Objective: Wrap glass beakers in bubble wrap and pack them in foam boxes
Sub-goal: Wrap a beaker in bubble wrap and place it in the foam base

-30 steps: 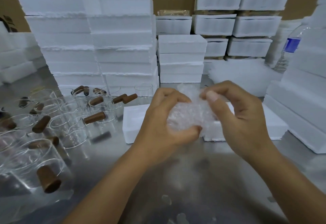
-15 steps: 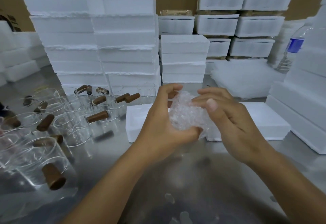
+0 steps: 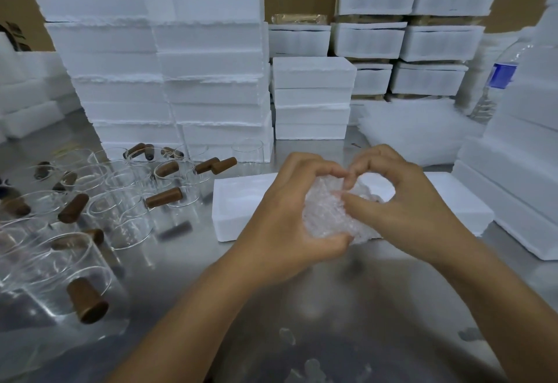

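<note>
Holding a crumpled bubble wrap bundle (image 3: pixel 327 216) between them, both hands are above the metal table (image 3: pixel 317 298). The left hand (image 3: pixel 287 219) curls its fingers around the bundle's left side, with the thumb pressing from below. The right hand (image 3: pixel 407 210) pinches the wrap at the top, close to the left fingertips. What is inside the wrap cannot be seen. Just behind the fingers lies a low foam box (image 3: pixel 238 201), and bare glass beakers (image 3: pixel 120 213) stand well to the left of them.

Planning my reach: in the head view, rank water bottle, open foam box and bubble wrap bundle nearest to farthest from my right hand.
1. bubble wrap bundle, pinched by the right hand.
2. open foam box, just behind.
3. water bottle, far back right.
</note>
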Tool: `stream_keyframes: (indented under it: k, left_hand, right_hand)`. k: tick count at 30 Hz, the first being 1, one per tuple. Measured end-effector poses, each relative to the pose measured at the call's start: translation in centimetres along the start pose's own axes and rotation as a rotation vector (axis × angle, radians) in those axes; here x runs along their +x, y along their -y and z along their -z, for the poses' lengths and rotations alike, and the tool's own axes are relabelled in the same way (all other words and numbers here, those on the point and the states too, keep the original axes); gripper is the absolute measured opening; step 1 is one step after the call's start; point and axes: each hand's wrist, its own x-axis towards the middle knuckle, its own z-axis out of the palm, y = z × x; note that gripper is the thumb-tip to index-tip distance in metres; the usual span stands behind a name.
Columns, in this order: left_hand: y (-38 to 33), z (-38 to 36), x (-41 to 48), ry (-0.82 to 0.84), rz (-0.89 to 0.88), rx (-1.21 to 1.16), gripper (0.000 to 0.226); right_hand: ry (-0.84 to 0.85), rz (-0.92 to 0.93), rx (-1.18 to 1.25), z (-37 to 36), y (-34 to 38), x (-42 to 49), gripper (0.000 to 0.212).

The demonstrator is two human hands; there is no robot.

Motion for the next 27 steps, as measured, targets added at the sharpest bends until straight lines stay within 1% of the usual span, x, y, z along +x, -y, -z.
stream_keyframes:
  k: [1, 3, 5, 8, 10, 11, 13, 15, 16, 18, 20, 23, 25, 27]
  left_hand:
    - [-0.1, 0.0, 0.0, 0.012, -0.008, -0.004, 0.058]
    - [-0.3, -0.2, -0.1, 0.040, -0.038, 0.003, 0.057]
    - [-0.4, -0.5, -0.2, 0.071, -0.084, 0.042, 0.056]
    - [-0.4, -0.7, -0.2, 0.090, -0.106, 0.062, 0.056]
    - [-0.4, -0.7, -0.1, 0.063, -0.072, 0.023, 0.055]
    - [-0.4, -0.6, 0.1, 0.034, -0.040, -0.006, 0.054]
    - [-0.2, -0.2, 0.3, -0.044, 0.065, -0.061, 0.052]
    - [0.0, 0.3, 0.3, -0.117, 0.202, -0.148, 0.052]
    - [0.1, 0.5, 0.3, -0.145, 0.244, -0.198, 0.051]
    - [0.3, 0.6, 0.3, -0.193, 0.275, -0.272, 0.050]
    - [0.3, 0.5, 0.4, -0.206, 0.297, -0.316, 0.049]
    - [0.4, 0.1, 0.4, -0.166, 0.330, -0.356, 0.048]
    - [0.4, -0.3, 0.3, -0.145, 0.342, -0.367, 0.051]
    - [0.4, -0.5, 0.3, -0.137, 0.349, -0.372, 0.058]
  right_hand:
    - [-0.004, -0.010, 0.003, 0.3, -0.1, 0.0, 0.022]
    - [0.043, -0.063, 0.029, 0.5, -0.3, 0.1, 0.038]
    - [0.121, -0.083, 0.037, 0.5, -0.2, 0.1, 0.043]
    - [0.189, -0.058, 0.012, 0.6, -0.4, 0.1, 0.037]
    - [0.169, -0.044, 0.072, 1.0, -0.3, 0.4, 0.035]
    - [0.127, -0.055, 0.140, 1.3, -0.3, 0.5, 0.037]
    - [-0.009, -0.100, 0.279, 2.1, -0.4, 0.7, 0.038]
    - [-0.105, -0.151, 0.337, 2.8, -0.6, 1.0, 0.040]
    - [-0.114, -0.181, 0.337, 3.0, -0.8, 1.1, 0.039]
    - [-0.074, -0.251, 0.335, 3.0, -0.9, 1.1, 0.031]
    - [0.006, -0.326, 0.380, 2.5, -0.9, 1.0, 0.025]
    - [0.089, -0.361, 0.459, 2.0, -0.8, 0.8, 0.030]
    - [0.091, -0.376, 0.521, 2.0, -0.8, 0.8, 0.029]
    - [0.051, -0.386, 0.574, 2.2, -0.7, 0.8, 0.023]
